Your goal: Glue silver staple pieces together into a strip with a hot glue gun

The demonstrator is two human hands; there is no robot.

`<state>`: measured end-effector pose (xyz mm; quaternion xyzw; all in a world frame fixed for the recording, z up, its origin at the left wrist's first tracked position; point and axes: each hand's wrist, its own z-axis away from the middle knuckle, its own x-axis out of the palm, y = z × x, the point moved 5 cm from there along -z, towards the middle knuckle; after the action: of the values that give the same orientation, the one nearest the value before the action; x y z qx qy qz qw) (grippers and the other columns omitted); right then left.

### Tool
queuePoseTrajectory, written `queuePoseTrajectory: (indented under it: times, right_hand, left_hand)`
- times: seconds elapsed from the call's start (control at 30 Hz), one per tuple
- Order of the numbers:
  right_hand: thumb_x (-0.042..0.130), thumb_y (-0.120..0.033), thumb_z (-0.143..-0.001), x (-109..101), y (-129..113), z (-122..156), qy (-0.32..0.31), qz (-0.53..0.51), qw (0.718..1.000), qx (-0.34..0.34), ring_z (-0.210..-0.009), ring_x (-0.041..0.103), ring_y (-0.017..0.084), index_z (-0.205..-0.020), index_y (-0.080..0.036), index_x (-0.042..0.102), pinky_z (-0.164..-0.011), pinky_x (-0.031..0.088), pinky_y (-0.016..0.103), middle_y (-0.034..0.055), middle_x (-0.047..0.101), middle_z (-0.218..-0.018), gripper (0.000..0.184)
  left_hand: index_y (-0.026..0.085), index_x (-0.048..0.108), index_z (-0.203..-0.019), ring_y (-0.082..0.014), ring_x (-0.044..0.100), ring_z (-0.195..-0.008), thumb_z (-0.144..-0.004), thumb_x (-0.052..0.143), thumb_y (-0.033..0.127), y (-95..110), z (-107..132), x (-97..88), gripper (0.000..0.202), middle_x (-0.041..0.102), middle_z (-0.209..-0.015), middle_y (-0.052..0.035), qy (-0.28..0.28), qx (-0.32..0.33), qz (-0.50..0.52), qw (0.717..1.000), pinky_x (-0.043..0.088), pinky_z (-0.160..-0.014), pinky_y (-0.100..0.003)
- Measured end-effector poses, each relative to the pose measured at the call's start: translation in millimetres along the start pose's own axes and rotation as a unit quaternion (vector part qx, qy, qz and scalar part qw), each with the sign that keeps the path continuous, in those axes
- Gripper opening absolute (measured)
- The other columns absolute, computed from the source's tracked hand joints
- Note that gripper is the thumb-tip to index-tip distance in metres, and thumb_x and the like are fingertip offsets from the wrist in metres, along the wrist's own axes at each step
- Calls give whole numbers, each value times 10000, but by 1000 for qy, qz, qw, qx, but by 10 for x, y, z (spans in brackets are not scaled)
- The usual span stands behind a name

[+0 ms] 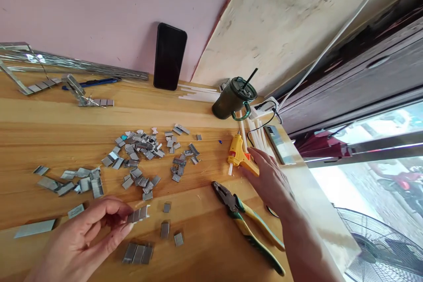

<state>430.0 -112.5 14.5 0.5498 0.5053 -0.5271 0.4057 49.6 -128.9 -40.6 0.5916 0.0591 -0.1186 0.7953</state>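
In my left hand, a short strip of joined grey staple pieces is pinched between thumb and fingertips above the table. My right hand reaches to the yellow hot glue gun, which lies on its side. Its thumb and fingers are apart on either side of the gun's handle; whether they grip it I cannot tell. A white glue stick pokes from the gun's back. Below my left hand lies a joined block of staple pieces, near three loose single pieces.
Piles of grey staple pieces cover the middle. Pliers lie near my right forearm. Behind stand a dark mug with a straw and a leaning phone. Metal rods lie along the wall; a fan is at right.
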Motion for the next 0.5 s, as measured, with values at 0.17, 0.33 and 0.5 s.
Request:
queuePoseTrajectory:
  times: [0.17,0.33,0.5]
  right_hand:
    - [517,-376,-817,239,254,-134,-15,-14,1000,-2,-1190,563,354,-1203,-172,599,-967,481,529,158,620,-1273,444]
    - [496,-421,-821,287,256,-124,1,-45,999,-18,-1070,618,359,-1070,-157,646,-911,502,535,175,655,-1159,393]
    - [516,-449,-812,206,228,-108,32,-75,996,-35,-936,665,325,-992,-192,649,-814,543,484,141,693,-1017,341]
  left_hand:
    - [240,685,-716,-162,614,-690,-556,819,477,113,38,73,316,686,-714,27,-3,-90,113,990,507,-617,-194]
    - [238,705,-725,-129,577,-641,-520,856,471,108,48,76,344,672,-686,35,-23,-138,159,977,488,-558,-164]
    - [258,757,-867,-199,663,-835,-585,837,506,-53,-10,38,383,742,-863,-10,-93,-129,178,971,561,-674,-218]
